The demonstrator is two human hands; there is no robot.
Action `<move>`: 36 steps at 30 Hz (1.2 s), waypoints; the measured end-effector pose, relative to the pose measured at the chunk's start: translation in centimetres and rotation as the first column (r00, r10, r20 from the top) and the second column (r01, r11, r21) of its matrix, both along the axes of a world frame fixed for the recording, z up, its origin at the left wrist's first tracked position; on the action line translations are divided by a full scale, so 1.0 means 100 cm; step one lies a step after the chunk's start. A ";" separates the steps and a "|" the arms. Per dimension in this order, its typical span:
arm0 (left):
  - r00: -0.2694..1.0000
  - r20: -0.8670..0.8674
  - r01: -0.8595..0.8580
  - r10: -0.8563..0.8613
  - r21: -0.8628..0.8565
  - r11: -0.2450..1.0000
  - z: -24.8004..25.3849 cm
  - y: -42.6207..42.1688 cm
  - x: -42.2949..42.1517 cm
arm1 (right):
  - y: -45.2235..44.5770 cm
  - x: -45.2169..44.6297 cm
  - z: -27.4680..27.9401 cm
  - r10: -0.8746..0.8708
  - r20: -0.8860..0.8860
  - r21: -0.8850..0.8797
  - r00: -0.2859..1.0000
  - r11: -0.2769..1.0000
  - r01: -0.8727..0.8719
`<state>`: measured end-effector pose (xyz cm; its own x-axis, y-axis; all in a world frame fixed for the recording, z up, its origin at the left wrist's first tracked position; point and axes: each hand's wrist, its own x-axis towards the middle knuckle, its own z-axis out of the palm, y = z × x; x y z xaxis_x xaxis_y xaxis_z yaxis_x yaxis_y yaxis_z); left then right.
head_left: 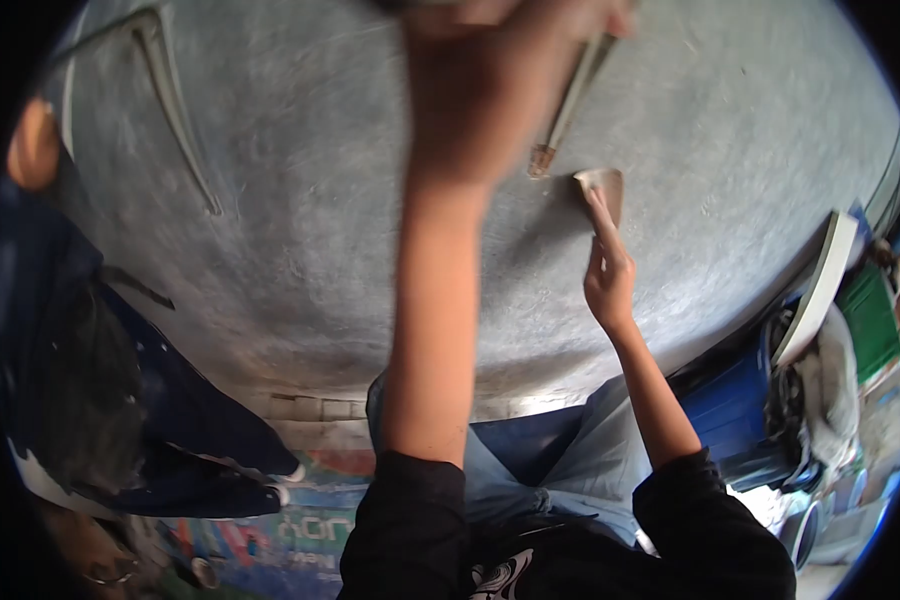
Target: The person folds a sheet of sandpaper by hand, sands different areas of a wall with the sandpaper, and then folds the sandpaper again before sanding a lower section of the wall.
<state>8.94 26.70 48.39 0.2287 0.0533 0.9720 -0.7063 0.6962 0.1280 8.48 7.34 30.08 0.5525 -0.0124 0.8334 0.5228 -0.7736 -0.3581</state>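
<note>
My left hand (485, 95) is raised high and close to the camera at the top edge. It is smeared by motion and its fingers are mostly cut off, so what it holds, if anything, does not show. Lower right, my right hand (610, 278) grips a flat, tan-grey scraper-like plate (613, 196), with a finger stretched along its face. The plate stands against or just over the wide grey surface (310, 230). Just above it ends a thin metal bar (570, 105) with a rusty tip.
A bent metal bar (160, 90) lies at upper left. Another person in dark clothing (80, 350) is at the left, with a bare hand or arm (35, 145). At right stand a blue bin (725, 415), a white board (818, 285) and a green panel (868, 325). A printed sheet (315, 545) covers the ground.
</note>
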 end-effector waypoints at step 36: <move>0.993 -0.055 -0.116 0.103 -0.421 0.900 0.006 -0.031 -0.031 | 0.048 0.024 0.021 -0.208 0.137 -0.195 0.969 0.953 0.232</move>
<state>5.88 23.61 49.03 0.2266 0.4841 0.8451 -0.7817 0.6081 -0.1387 10.83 12.16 32.17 0.4576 0.0575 0.8873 0.3589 -0.9249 -0.1252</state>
